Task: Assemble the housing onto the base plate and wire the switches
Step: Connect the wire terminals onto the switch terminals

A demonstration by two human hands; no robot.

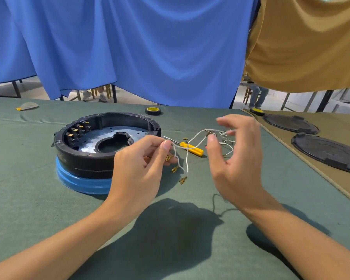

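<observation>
Housing, seated round the base plate, stands on a blue stand left of the counter's middle, with the switches along its left inner wall. Left grip pinches the white wire harness just right of the housing. Right grip is released, fingers spread, thumb near the wires' junction. Untangle the leads first, then push one brass terminal squarely onto its switch tab.

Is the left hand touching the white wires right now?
Touching. The head view shows the left hand pinching the white wires between thumb and forefinger.
</observation>
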